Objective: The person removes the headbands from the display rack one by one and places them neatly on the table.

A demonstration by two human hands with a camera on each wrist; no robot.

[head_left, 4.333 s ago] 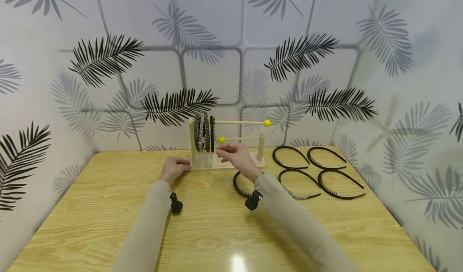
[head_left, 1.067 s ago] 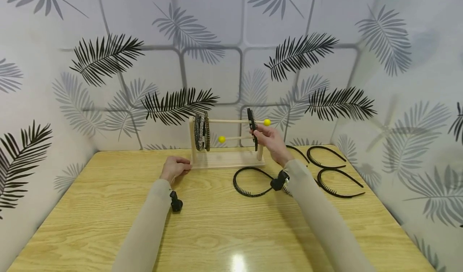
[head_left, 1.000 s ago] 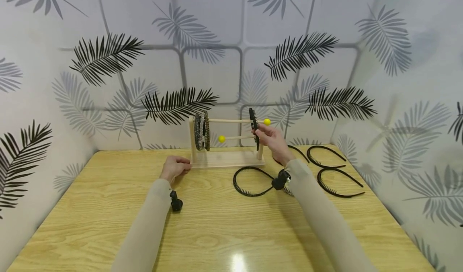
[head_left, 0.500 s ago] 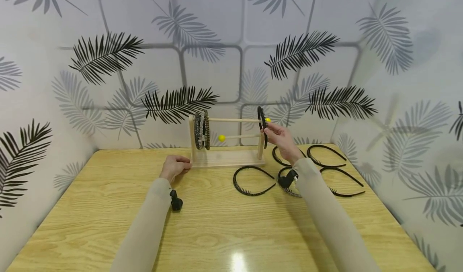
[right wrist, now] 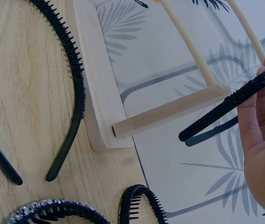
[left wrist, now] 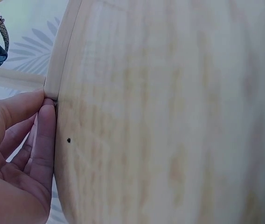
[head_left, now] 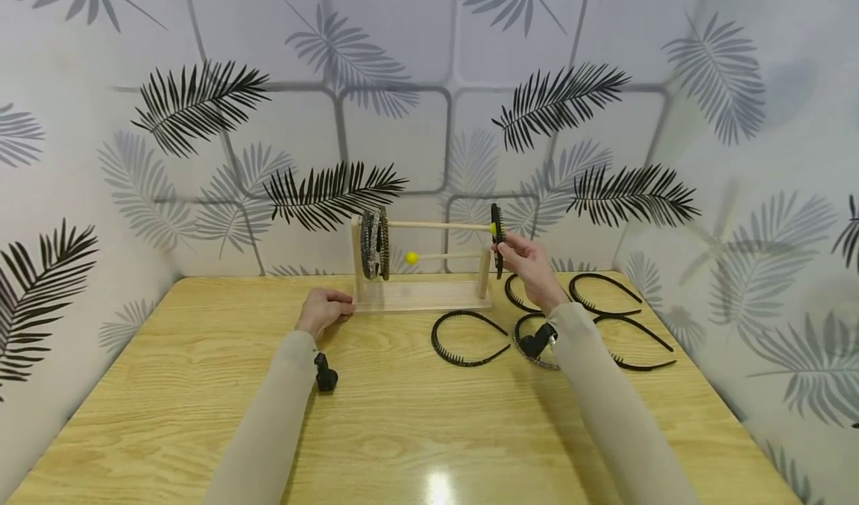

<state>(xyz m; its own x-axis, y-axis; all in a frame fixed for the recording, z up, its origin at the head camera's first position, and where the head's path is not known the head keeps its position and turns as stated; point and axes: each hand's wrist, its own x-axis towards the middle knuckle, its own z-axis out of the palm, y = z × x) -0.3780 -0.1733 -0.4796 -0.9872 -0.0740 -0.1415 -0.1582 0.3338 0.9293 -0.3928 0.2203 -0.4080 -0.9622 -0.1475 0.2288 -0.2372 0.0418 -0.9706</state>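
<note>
One headband (right wrist: 221, 109) at upper rod (head_left: 439, 226), around or beside end ball (head_left: 493, 229) unclear | right fingers (right wrist: 263, 119) pinching it; left fingers (left wrist: 45, 137) pinching stand (head_left: 419, 296) | likely light, springy; best held by one side

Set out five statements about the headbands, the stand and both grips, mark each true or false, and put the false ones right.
1. The right grip holds a black headband. True.
2. The left grip is raised well above the stand. False: the left grip is down at the left end of the wooden stand, touching it.
3. Five headbands lie on the table. True.
4. The hanging headbands are on the lower rod. False: the hanging headbands are on the upper rod.
5. A yellow ball caps the left end of the lower rod. True.
</note>
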